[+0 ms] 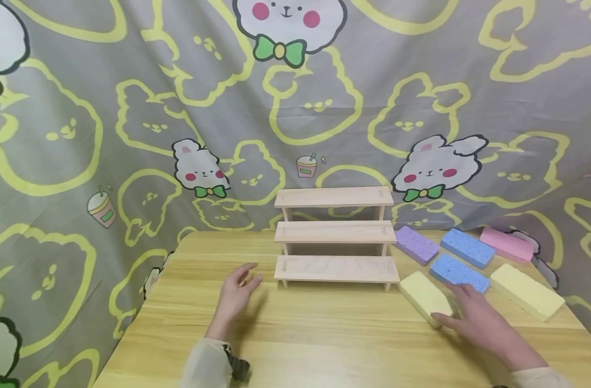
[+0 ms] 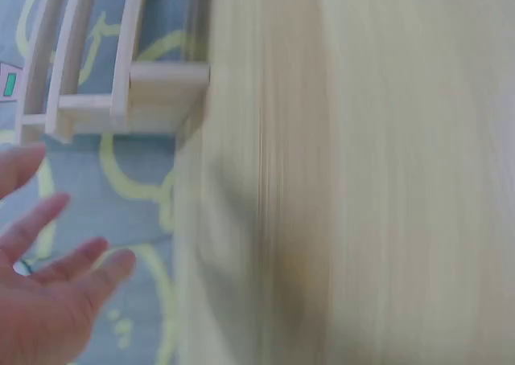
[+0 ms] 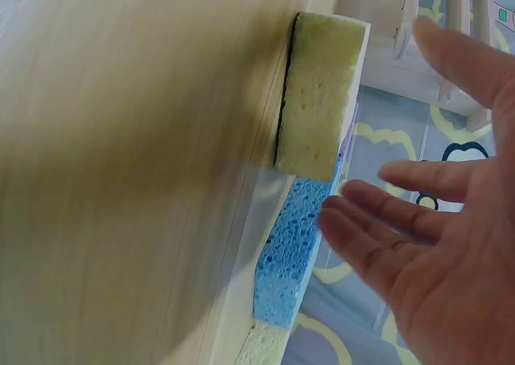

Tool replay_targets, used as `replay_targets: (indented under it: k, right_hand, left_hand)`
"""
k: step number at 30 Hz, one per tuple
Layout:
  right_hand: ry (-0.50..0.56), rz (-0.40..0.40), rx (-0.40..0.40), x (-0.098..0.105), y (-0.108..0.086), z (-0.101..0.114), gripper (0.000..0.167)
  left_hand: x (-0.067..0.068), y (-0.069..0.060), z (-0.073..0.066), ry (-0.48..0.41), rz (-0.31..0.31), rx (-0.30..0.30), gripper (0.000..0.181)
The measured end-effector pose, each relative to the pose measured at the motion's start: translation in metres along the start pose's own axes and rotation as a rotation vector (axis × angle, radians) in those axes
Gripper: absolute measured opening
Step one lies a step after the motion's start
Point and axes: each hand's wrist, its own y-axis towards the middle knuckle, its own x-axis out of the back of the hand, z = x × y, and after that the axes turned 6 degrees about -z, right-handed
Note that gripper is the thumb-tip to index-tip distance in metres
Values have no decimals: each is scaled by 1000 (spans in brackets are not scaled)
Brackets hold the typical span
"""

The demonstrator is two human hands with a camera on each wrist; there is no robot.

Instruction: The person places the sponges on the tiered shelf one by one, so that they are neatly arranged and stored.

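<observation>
My right hand (image 1: 479, 323) is over the yellow sponge (image 1: 425, 298) nearest the wooden shelf, thumb by its near end and fingers by its right side. In the right wrist view, that hand (image 3: 451, 244) has its fingers apart beside the yellow sponge (image 3: 322, 96) and a blue sponge (image 3: 291, 248); whether it touches either I cannot tell. Left of the three-tier shelf (image 1: 336, 268), my left hand (image 1: 234, 296) hovers with loosely bent fingers and holds nothing. The left wrist view shows this hand (image 2: 56, 293) with spread fingers near the shelf's end (image 2: 169, 88).
Behind the right hand lie a purple sponge (image 1: 416, 245), two blue sponges (image 1: 467, 248), a pink sponge (image 1: 507, 245) and another yellow sponge (image 1: 527, 292). The wooden table (image 1: 324, 334) meets a patterned grey cloth (image 1: 324, 124) at the back and sides.
</observation>
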Motion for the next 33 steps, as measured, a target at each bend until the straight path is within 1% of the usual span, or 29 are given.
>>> replay_targets:
  k: [2, 4, 6, 9, 13, 14, 16, 19, 22, 26, 33]
  right_hand:
    - [0, 20, -12, -2, 0, 2, 93]
    - [4, 30, -20, -4, 0, 4, 99]
    - [2, 34, -30, -6, 1, 5, 103]
    - [-3, 35, -39, -8, 1, 6, 106]
    - [-21, 48, -61, -10, 2, 6, 108]
    - [-28, 50, -64, -11, 2, 6, 108]
    - [-47, 53, -69, -11, 3, 6, 108]
    - [-72, 58, -72, -11, 3, 5, 106]
    - [-86, 65, -75, -12, 3, 5, 102]
    - [-86, 66, -75, -12, 3, 5, 96]
    - [-66, 51, -68, -14, 1, 3, 87]
  left_hand:
    - [-10, 5, 0, -117, 7, 34, 41]
    - [-20, 9, 0, -184, 4, 68, 39]
    - [-29, 14, 0, -226, -1, 106, 38]
    - [-40, 20, 2, -332, 18, 173, 41]
    - [-50, 26, 8, -536, 68, 281, 46]
    - [-53, 26, 10, -569, 74, 295, 46]
    - [-57, 27, 13, -614, 80, 305, 45]
    - [-63, 27, 16, -625, 77, 289, 43]
    - [-68, 28, 18, -627, 70, 285, 41]
    - [-71, 28, 19, -631, 62, 309, 39]
    - [-71, 29, 21, -638, 85, 328, 38]
